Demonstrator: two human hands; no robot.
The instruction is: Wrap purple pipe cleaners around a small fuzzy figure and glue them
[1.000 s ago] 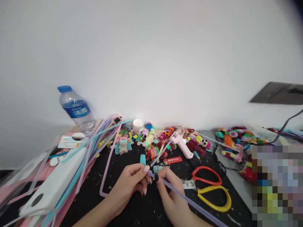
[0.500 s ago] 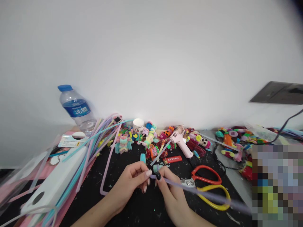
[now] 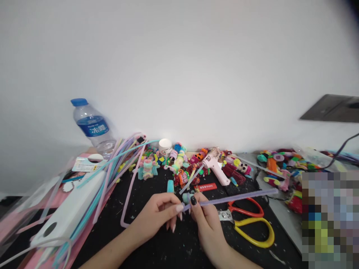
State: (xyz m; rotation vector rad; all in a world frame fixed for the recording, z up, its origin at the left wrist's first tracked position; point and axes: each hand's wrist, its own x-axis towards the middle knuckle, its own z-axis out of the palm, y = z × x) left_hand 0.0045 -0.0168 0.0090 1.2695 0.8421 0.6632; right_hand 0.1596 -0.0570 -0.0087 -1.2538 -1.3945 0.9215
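A purple pipe cleaner [image 3: 238,197] runs between my two hands, its long free end reaching out to the right. My left hand [image 3: 165,213] pinches its near end between thumb and fingertips. With thumb and forefinger closed, my right hand [image 3: 206,216] grips it a short way along. A small pale teal fuzzy piece [image 3: 187,197] shows just behind my right fingertips; whether I hold it too, I cannot tell. Beyond my left hand lies a short turquoise piece [image 3: 170,186]. Scissors [image 3: 254,232] with one red and one yellow handle lie right of my right hand.
A pink glue gun [image 3: 215,168] with a glue stick lies behind my hands, near a red strip [image 3: 207,186]. Colourful fuzzy figures [image 3: 179,160] line the wall. At left are a pipe cleaner bundle [image 3: 108,175], a white packet [image 3: 68,209] and a water bottle [image 3: 94,125].
The purple pipe cleaner's free end has swung up, from pointing down to the right to pointing slightly upward. Both hands keep their pinch and have shifted slightly right in view.
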